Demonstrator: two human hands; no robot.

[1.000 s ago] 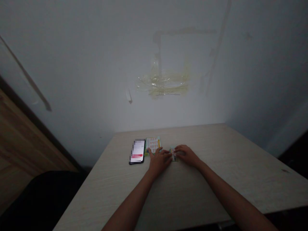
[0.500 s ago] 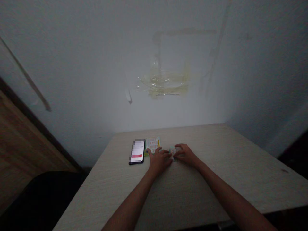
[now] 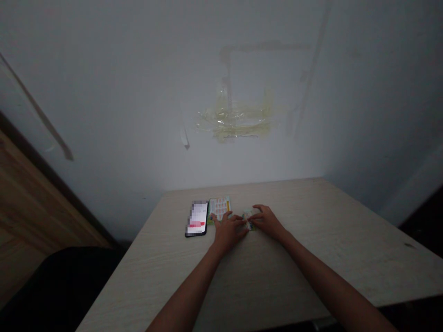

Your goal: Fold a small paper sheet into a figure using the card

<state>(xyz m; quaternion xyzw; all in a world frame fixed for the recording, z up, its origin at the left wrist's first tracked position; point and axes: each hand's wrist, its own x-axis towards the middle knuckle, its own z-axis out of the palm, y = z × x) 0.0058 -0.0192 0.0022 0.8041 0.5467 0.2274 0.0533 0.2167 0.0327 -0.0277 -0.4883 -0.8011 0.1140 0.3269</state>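
Note:
A small, colourfully printed piece (image 3: pixel 248 216), perhaps card or paper, lies on the table between my hands. My left hand (image 3: pixel 229 233) rests palm down with its fingers spread. Its fingertips touch the piece's left side, while its thumb reaches the lower edge of a larger printed sheet (image 3: pixel 219 206). From the other side, my right hand (image 3: pixel 270 222) has its lower fingers closed at the piece's right edge, its index finger lifted and bent above. The fingers cover part of the small piece, so its full shape is hidden.
Left of the sheet lies a lit phone (image 3: pixel 197 219), its screen blurred. The light wood table (image 3: pixel 277 286) meets a wall (image 3: pixel 138 115) with yellowed tape (image 3: pixel 238 122) on it. A dark chair-like shape (image 3: pixel 65 281) and a wooden panel (image 3: pixel 20 193) stand at left.
My right hand's fingers have shifted slightly at the small piece, and more of its print shows. My left hand, the sheet and the phone stay nearly in place.

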